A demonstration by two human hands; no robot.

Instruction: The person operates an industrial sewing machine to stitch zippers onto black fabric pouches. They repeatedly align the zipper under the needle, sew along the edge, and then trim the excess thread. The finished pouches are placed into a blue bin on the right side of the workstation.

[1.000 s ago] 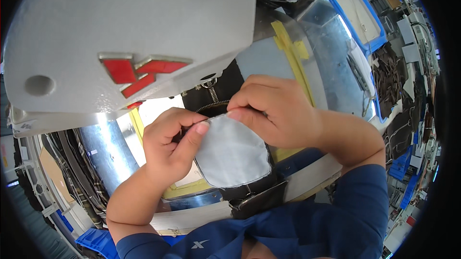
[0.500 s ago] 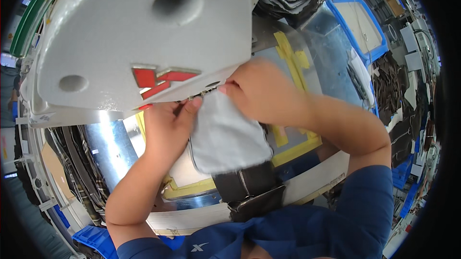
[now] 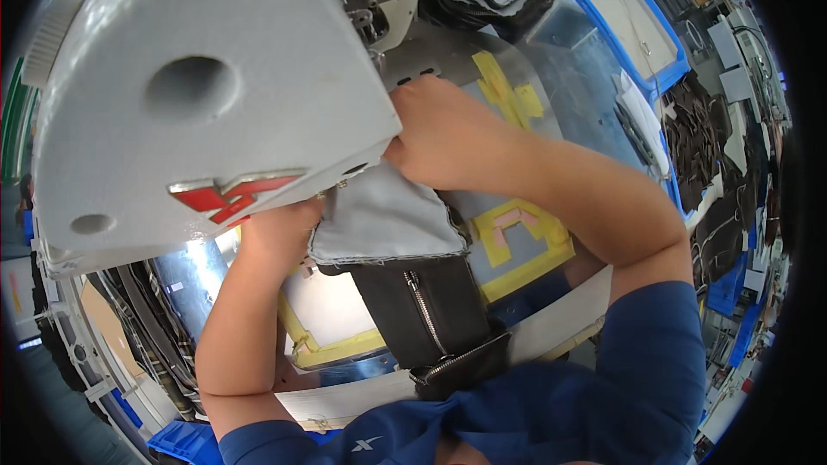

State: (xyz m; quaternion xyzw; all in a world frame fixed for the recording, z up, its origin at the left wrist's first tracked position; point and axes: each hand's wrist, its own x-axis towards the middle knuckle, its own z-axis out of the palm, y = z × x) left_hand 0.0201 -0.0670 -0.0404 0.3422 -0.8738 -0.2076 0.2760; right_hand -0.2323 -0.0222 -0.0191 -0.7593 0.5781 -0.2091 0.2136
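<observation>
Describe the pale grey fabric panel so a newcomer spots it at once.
Find the big white sewing machine head with its red emblem, upper left. At its lower right edge, between the left hand and right hand, is the pale grey fabric panel. Unlike the black zippered fabric nearer the person, it is light, with a frayed near edge.
</observation>
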